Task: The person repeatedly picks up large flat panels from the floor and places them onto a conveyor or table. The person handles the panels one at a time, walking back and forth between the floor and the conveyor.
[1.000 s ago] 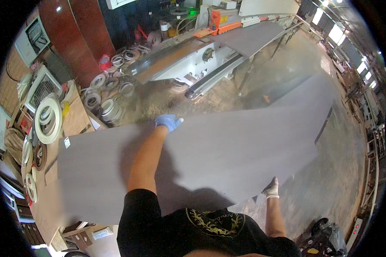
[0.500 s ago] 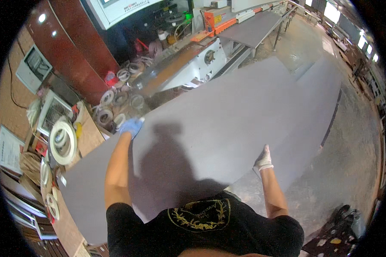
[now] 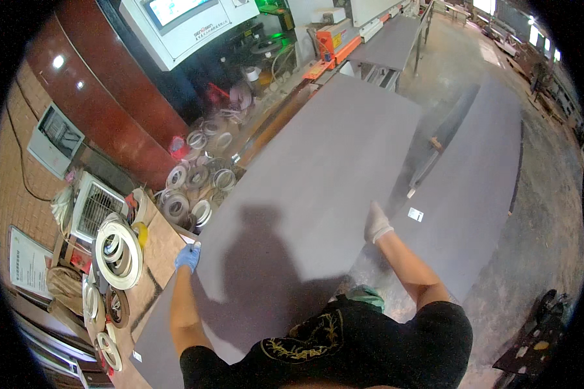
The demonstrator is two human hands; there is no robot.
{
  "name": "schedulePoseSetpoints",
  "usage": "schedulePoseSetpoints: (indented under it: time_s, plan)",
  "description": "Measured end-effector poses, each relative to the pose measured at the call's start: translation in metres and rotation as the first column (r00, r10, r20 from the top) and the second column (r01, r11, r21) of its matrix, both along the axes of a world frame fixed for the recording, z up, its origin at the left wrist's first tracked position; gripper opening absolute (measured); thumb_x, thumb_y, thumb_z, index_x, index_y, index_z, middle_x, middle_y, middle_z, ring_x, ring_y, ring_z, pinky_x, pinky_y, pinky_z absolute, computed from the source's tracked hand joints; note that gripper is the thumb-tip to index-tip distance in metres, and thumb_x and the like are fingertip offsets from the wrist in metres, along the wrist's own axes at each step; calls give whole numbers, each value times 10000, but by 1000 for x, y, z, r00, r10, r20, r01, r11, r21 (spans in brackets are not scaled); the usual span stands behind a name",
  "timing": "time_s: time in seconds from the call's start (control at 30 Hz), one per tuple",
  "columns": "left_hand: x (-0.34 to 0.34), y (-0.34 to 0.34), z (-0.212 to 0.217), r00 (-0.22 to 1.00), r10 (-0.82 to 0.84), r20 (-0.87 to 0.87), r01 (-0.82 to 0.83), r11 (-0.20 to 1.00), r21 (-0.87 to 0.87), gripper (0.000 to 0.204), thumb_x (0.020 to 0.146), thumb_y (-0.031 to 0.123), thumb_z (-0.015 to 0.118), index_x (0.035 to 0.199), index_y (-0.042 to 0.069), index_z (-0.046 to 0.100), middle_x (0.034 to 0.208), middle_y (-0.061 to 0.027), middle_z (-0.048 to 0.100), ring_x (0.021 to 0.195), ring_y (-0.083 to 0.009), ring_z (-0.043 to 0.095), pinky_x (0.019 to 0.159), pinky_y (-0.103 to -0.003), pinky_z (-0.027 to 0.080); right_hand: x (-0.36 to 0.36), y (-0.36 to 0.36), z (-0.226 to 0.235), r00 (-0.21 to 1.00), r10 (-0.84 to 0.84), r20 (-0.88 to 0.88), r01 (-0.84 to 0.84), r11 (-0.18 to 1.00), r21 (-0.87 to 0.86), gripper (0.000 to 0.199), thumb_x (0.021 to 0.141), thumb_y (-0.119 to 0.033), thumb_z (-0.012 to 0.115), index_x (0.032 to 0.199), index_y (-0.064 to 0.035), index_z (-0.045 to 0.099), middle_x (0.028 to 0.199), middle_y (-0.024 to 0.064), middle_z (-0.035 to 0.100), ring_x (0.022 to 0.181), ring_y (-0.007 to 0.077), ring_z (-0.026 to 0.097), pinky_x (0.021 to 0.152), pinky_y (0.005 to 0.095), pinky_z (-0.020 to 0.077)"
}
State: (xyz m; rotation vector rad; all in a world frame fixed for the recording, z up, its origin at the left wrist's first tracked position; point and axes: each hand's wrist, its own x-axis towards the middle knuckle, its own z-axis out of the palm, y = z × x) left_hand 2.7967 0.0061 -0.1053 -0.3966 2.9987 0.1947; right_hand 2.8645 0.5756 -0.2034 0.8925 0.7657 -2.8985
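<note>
I hold one broad, matte grey panel [image 3: 318, 175] by opposite edges, left grip [image 3: 187, 257] and right grip [image 3: 377, 225] clasping. Right of both lies a second panel [image 3: 467, 175].

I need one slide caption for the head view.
Blue-gloved left hand and white-gloved right hand hold a large grey panel by opposite edges.

my left hand [image 3: 187, 257] gloved in blue, my right hand [image 3: 376, 224] gloved in off-white, my black shirt [image 3: 409, 343] with a gold emblem [image 3: 305, 340], leafy as far as the blur shows, my plain grey panel [image 3: 324, 168], orange machine trim [image 3: 348, 50]
</note>
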Motion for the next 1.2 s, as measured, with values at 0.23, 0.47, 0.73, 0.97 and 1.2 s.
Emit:
schedulePoseSetpoints:
  time_s: [0.23, 0.47, 0.73, 0.97, 1.2]
  plan:
    - [147, 118, 13, 846, -526, -88, 513, 848, -133, 561, 700, 319, 680, 1164, 64, 495, 1158, -187, 504, 1077, -353, 474, 936, -444, 368, -50, -14, -49, 998, -57, -23, 58, 998, 26, 488, 859, -374, 557, 1223, -64, 458, 1254, 102, 479, 1119, 279, 460, 1003, 432, 329]
    - [293, 145, -42, 901, -420, -110, 396, 899, -189, 529, 666, 232, 637, 1162, 146, 477, 1244, -229, 376, 1130, -456, 351, 957, -645, 227, -68, -22, -23, 994, -64, 85, 29, 929, 369, 705, 771, -193, 663, 1319, -44, 246, 985, 75, 554, 841, 198, 544, 766, 369, 461]
    - [242, 156, -10, 958, -264, 113, 274, 958, -82, 658, 652, 202, 631, 1266, 108, 413, 1360, -251, 249, 1223, -521, 227, 998, -654, 135, -131, -13, -26, 953, -294, -72, 259, 670, 696, 848, 775, -161, 704, 1383, -47, 124, 996, 72, 503, 722, 130, 479, 627, 265, 437]
    - [207, 157, -10, 957, -255, 137, 265, 962, -62, 764, 593, 80, 618, 1310, 75, 355, 1401, -247, 191, 1254, -528, 179, 1036, -614, 112, -148, -16, 29, 985, -164, 59, 69, 680, 730, 798, 792, -244, 667, 1320, 66, 155, 1248, 196, 388, 1102, 247, 416, 962, 340, 341]
    - [204, 168, -10, 954, -225, 197, 250, 962, -111, 769, 572, 114, 650, 1288, 89, 370, 1387, -242, 203, 1250, -529, 183, 1028, -625, 129, -155, -13, 16, 983, -165, 76, 72, 738, 671, 861, 810, -236, 649, 1364, 44, 53, 1234, 202, 402, 1096, 240, 413, 959, 350, 341]
